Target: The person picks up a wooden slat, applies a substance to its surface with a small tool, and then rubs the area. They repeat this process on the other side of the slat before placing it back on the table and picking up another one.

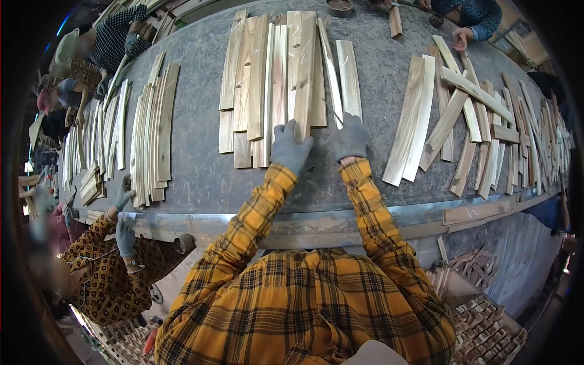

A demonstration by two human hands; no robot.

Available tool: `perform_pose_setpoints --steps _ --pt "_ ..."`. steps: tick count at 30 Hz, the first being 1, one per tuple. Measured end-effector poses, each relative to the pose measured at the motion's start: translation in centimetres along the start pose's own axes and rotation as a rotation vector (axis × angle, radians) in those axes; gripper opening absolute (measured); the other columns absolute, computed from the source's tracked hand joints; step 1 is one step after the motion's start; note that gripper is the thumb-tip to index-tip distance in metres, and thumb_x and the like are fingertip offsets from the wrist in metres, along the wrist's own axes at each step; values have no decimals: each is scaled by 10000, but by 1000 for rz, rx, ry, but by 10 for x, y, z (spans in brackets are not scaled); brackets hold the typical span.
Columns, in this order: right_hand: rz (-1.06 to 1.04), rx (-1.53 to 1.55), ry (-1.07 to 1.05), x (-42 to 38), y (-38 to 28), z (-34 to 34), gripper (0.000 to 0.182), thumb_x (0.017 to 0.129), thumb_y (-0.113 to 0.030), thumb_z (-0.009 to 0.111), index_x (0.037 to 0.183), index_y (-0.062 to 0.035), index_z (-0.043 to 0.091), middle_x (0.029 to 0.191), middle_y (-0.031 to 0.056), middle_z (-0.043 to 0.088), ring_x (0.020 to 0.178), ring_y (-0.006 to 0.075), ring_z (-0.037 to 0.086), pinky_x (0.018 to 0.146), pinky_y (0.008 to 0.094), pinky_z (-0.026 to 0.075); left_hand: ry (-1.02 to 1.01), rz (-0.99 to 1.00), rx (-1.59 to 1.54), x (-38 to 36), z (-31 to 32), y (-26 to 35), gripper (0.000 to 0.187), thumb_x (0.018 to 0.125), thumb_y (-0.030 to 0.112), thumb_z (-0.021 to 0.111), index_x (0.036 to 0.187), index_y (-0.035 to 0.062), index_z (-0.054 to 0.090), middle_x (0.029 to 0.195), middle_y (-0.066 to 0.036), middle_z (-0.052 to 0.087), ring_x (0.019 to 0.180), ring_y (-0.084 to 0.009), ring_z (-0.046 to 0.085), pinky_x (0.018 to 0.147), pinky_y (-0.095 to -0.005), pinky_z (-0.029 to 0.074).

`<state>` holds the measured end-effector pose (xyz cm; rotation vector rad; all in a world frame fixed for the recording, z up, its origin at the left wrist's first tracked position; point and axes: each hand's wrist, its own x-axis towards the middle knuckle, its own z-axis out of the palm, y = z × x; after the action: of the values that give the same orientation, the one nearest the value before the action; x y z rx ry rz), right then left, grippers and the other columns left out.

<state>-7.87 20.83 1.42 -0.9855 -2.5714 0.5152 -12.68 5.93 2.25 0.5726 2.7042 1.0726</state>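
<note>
Along the middle of a long grey bench [201, 121], a wooden slat [309, 79] lies lengthwise with its near end toward the bench's metal-trimmed near edge, its long face light brown and its sides straight. A worker's gray-gloved left hand [291, 147] closes on that near end, the fingers bent over the wood. The right hand [351, 139], gloved alike, is mostly closed, fingers curled about a thin dark object [337, 118] too small to identify, just beside the near ends of a narrow strip [329, 67] and a pale slat [348, 76]; whether it touches either cannot be told. Side-by-side boards [247, 79] fill the space to the left, stretching toward the far edge.
</note>
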Motion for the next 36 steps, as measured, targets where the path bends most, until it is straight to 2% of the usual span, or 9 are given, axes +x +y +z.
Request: perform_pose_setpoints --steps 5,9,14,17,20,23,25,31,36 --pt "-13 85 -19 -78 -8 -44 253 811 -277 588 927 -53 598 888 171 597 825 368 613 721 447 494 -45 -12 -613 -36 15 -2 405 848 302 640 1127 24 548 999 -97 564 872 -191 575 829 -325 466" --pt "33 253 -423 -123 -28 -83 374 798 -352 645 1044 -74 598 841 120 588 740 297 615 692 392 504 -721 -348 -1324 -44 6 6 233 894 216 596 1072 81 529 921 -28 584 830 -123 560 743 -268 484" --pt "-41 474 -188 -110 25 -79 354 865 -337 614 1128 -100 597 855 71 614 734 164 593 662 287 477 -892 -346 -1386 -69 -37 -48 686 785 66 587 1399 18 285 750 -17 494 543 -78 497 446 -167 425" --pt "-308 529 57 -87 16 -68 234 911 -226 564 1094 -95 628 847 58 616 717 149 577 652 256 467 -794 -362 -1561 -102 -73 -87 748 750 116 621 1388 -24 257 707 -25 471 451 -65 442 374 -183 379" --pt "-168 533 -240 -88 -45 -74 179 903 -157 558 1041 -95 653 820 52 595 736 163 573 673 281 462 -542 -281 -1561 -145 -119 -103 761 724 131 632 1376 -33 274 700 -35 469 441 -65 424 366 -184 354" --pt "-748 191 -493 -109 -124 -44 167 856 -178 588 987 -118 674 800 81 603 757 252 599 676 349 471 -131 -367 -1105 -197 -175 -124 688 729 102 625 1343 -35 345 716 -16 457 458 -58 408 386 -176 332" --pt "-1064 276 -574 -84 -103 -15 218 797 -158 642 1011 -136 678 799 116 621 722 296 588 659 347 469 83 -277 -808 -188 -137 -106 663 731 162 702 1303 -25 422 907 -52 547 765 -111 521 676 -224 444" --pt "-1247 -134 -813 -173 -225 60 209 804 -222 591 960 -136 700 870 145 660 824 332 639 697 413 495 338 -286 -636 -245 -193 -162 722 698 201 765 1308 3 434 1169 -102 551 1034 -155 522 916 -291 420" --pt "-1215 -240 -750 -134 -164 86 239 790 -212 574 941 -71 694 880 169 670 823 339 659 692 425 516 328 -362 -694 -223 -133 -136 702 697 179 760 1295 11 434 1160 -86 539 1057 -164 505 929 -292 405"
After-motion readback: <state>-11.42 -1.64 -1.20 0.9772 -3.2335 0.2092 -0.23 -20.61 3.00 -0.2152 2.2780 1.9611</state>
